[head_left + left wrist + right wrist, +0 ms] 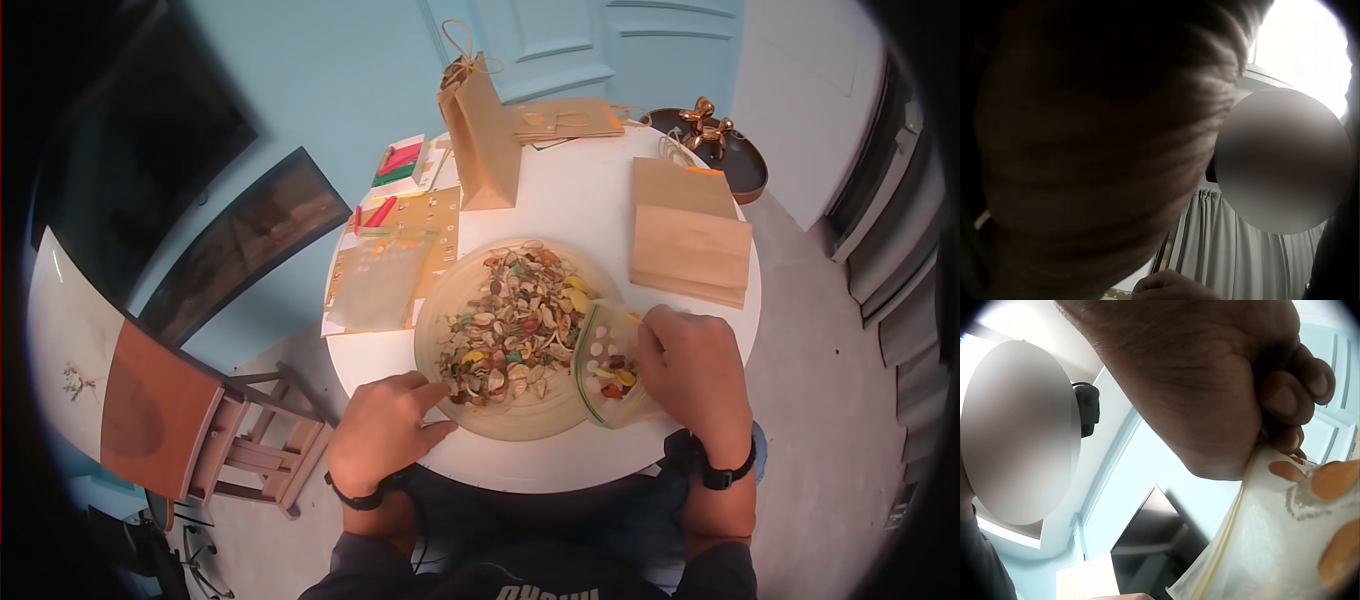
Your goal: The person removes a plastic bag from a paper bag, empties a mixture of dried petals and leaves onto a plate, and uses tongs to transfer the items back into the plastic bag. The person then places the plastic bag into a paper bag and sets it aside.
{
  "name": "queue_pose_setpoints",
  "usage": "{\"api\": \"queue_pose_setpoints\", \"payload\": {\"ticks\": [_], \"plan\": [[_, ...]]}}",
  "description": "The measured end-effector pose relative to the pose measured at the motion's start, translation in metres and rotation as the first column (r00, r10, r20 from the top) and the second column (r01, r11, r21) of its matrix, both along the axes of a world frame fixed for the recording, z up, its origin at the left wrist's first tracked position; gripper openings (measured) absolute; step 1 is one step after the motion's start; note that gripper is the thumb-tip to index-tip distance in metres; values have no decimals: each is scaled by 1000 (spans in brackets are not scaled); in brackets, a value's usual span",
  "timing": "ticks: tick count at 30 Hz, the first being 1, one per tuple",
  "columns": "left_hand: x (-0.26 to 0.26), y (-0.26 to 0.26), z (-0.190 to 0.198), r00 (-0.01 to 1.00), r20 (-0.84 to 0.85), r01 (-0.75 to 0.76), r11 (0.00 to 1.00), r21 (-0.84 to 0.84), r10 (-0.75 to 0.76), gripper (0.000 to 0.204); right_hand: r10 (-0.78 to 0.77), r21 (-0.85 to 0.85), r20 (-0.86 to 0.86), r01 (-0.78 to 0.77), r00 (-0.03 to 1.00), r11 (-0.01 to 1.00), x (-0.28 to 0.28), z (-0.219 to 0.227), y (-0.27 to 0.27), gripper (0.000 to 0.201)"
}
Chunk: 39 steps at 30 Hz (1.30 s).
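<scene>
A round, pale shallow tray (pixel 440 290) holds a heap of dried potpourri (pixel 515 325) in mixed colours. My right hand (pixel 695 365) pinches a zip-top bag (pixel 600 345) by its edge at the tray's right side. The bag is clear with white dots and a green zip line, and some potpourri shows inside it. In the right wrist view the curled fingers (pixel 1288 400) grip the top of the dotted bag (pixel 1260 531). My left hand (pixel 385 430) is at the tray's left rim, fingertips at the petals and thumb apart from them. The left wrist view shows mostly dark skin.
Beyond the tray stands a brown paper bag (pixel 485 140) with handles. Flat paper bags (pixel 690 245) lie at the right, and more (pixel 565 118) at the back. An empty-looking zip bag (pixel 380 285) lies on patterned paper at the left. The white table (pixel 570 190) has a curved edge.
</scene>
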State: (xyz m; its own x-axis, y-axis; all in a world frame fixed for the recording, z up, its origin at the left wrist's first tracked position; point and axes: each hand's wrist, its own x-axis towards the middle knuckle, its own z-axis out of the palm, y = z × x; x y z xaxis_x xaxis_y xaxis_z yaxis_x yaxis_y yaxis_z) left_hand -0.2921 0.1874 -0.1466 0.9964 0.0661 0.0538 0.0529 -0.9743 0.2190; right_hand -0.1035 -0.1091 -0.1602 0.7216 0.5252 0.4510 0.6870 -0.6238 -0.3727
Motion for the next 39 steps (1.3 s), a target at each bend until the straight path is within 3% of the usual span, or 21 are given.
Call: {"api": "queue_pose_setpoints", "payload": {"ticks": [7,12,16,19,39], "plan": [[32,1,-26,993,111,-54,991,125,40,38,13,5,12,-13,1000,1000,0,1,7,23],[37,13,-26,962,239,-143,989,27,133,37,28,-6,12,-28,1000,1000,1,0,11,21],[18,22,-13,966,53,-252,968,-18,252,34,33,-12,16,-33,999,999,1,0,12,20],[11,26,-14,977,-25,-214,977,-1,214,32,37,-16,18,-37,999,999,1,0,11,20],[21,16,-17,987,46,-156,986,63,154,27,30,7,5,-30,1000,1000,-1,2,8,22]]}}
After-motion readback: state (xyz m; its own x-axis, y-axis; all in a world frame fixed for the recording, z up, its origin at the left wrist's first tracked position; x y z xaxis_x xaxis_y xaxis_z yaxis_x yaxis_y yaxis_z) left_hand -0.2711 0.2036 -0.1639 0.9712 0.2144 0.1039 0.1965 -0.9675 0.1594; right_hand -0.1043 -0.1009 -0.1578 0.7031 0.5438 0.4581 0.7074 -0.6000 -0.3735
